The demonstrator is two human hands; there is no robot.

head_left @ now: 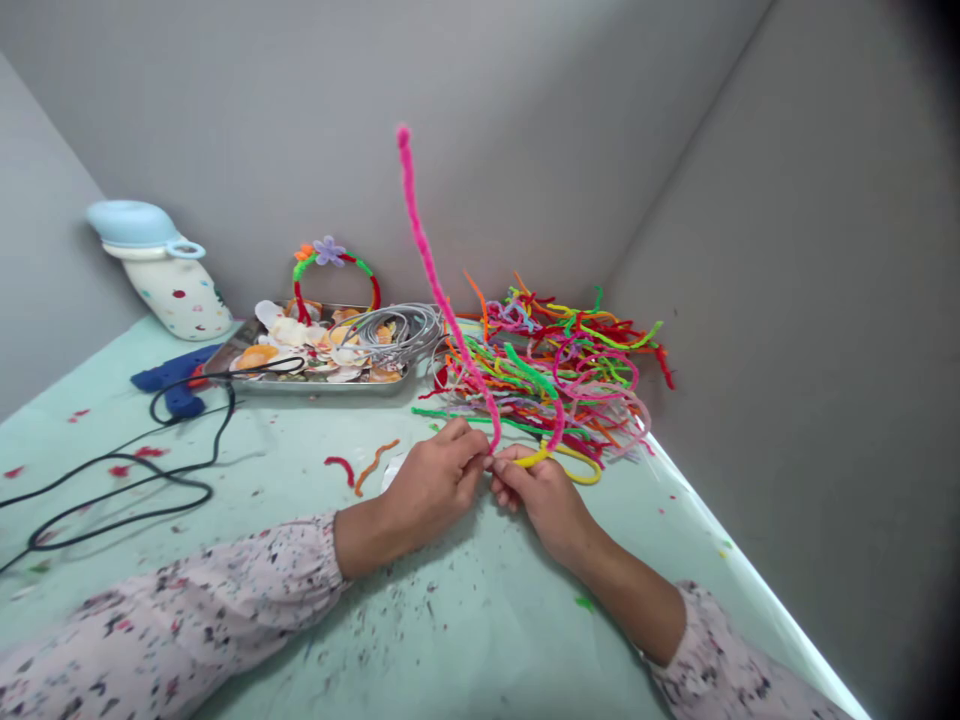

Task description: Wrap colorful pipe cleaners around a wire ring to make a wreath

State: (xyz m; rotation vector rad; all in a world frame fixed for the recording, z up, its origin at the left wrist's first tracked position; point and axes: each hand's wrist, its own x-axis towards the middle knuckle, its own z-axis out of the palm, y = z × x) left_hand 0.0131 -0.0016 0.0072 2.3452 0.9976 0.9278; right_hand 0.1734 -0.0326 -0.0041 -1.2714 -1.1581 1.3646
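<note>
My left hand (442,475) pinches the lower end of a long pink pipe cleaner (433,270), whose free end stands up high, leaning left. Close beside it, fingertips nearly touching, my right hand (544,497) is closed on a yellow pipe cleaner (534,458). A pink and green length (553,400) rises from the yellow part, curving up to the left. How the pieces join between my fingertips is hidden. A yellow loop (589,470) shows just behind my right hand.
Behind my hands lies a pile of colourful pipe cleaners (585,350). A metal tray (315,388) holds shells and a wire coil (405,330); a decorated hoop (375,285) stands there. At the left are a blue glue gun (176,375), its black cord (210,485) and a bottle (180,295).
</note>
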